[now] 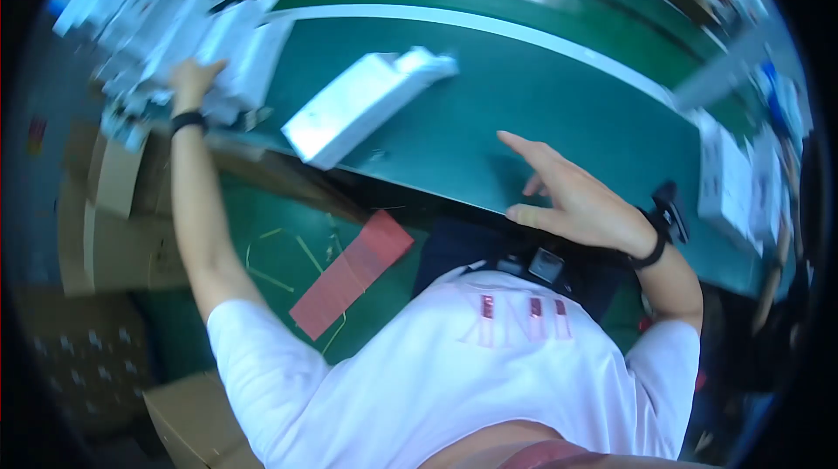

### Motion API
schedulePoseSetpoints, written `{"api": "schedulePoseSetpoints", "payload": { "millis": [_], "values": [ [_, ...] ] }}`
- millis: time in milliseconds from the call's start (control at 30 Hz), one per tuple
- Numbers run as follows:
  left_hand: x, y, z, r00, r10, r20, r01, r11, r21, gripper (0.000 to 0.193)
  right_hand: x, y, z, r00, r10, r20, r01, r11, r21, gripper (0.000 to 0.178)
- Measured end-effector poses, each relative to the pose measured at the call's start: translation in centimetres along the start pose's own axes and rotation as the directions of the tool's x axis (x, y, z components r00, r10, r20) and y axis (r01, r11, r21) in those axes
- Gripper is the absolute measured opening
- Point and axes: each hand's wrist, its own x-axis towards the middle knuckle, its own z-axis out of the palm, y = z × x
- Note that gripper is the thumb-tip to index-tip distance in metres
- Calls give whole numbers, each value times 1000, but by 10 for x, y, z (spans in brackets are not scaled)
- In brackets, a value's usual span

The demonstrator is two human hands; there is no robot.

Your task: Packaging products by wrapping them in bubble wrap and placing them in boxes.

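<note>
Green belt (524,111) with a white stripe, curving across the upper half of the view; green floor (288,251) below, strewn with thin yellow strips (271,251) and one red sheet (351,272). Brown cartons (113,224) stacked along the left side, another (192,421) at the lower left.

Left hand (194,80) stretched far out to the upper left, black band at the wrist, fingers resting on a blurred heap of white boxes (175,24) at the belt's end. Grip not clear through the blur: touching the heap for certain, closed on a box or not cannot be told.

Long white box (362,106) lying flat and slanted on the belt, between the two hands, touched by neither; nearer the left hand, well apart from the right.

Right hand (567,198) open above the belt's near edge, fingers spread, index pointing up-left toward the long box, holding nothing. Black band on that wrist too.

More white boxes (724,181) piled at the right end of the belt, beyond the right forearm.
</note>
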Motion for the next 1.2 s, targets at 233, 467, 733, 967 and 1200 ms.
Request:
{"api": "schedulePoseSetpoints", "payload": {
  "millis": [233,467,733,967,1200],
  "values": [
    [-7,36,3,987,33,-158,-60,984,-166,71,-27,40,-14,992,125,-1,-124,990,64,82],
    [-58,67,-59,961,12,-276,-98,949,-299,74,-45,39,-18,989,129,-68,-121,986,115,82],
    [-217,179,-193,821,541,-185,-425,360,-831,76,-23,61,-25,990,101,-93,-76,967,242,83],
    [-239,220,-206,536,799,-274,-778,341,-528,78,18,97,-36,948,149,-279,-123,986,110,79],
    [-257,210,-160,579,803,-143,-681,379,-626,97,41,94,-37,955,75,-287,-58,996,69,61]
  ]
}}
